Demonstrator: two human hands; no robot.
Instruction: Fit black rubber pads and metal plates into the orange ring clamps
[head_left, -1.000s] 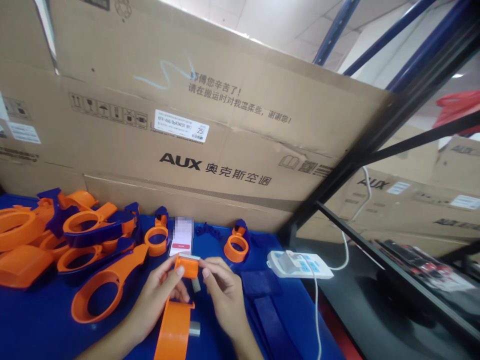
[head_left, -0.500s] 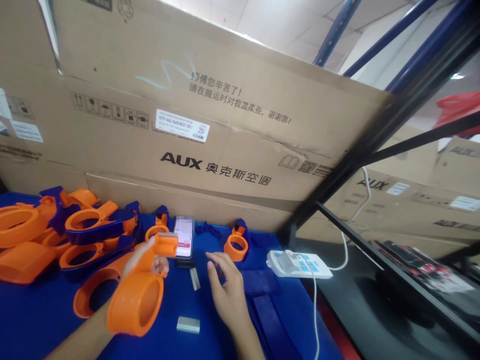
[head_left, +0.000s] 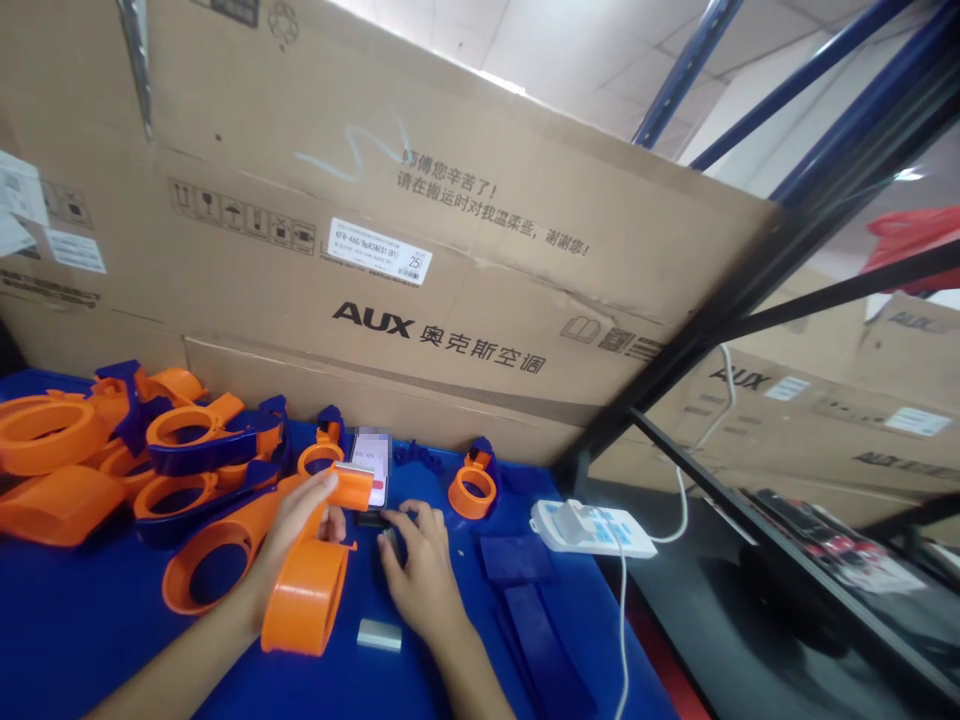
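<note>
My left hand [head_left: 304,515] is closed around an orange plastic tape dispenser [head_left: 304,598], its round ring hanging toward me and a narrow end with a metal strip pointing right. My right hand [head_left: 421,570] is beside it on the blue table, with thumb and fingers curled round a small metal piece [head_left: 391,543] that is mostly hidden. Another small silver metal piece [head_left: 379,635] lies nearer to me. Just beyond my right fingers is a small black object [head_left: 370,519], in front of a phone [head_left: 373,457] leaning at the back.
Orange and dark blue dispensers [head_left: 187,455] are piled at the left. One more dispenser [head_left: 472,492] stands at the back. Flat dark blue pieces [head_left: 544,640] lie right of my hand, beside a white power strip [head_left: 592,528] with a cable. A large cardboard box [head_left: 450,290] walls off the back.
My right hand has moved left and its fingers have come down around the small metal piece. My left hand still holds the orange dispenser, now slightly further right. The view has shifted a little.
</note>
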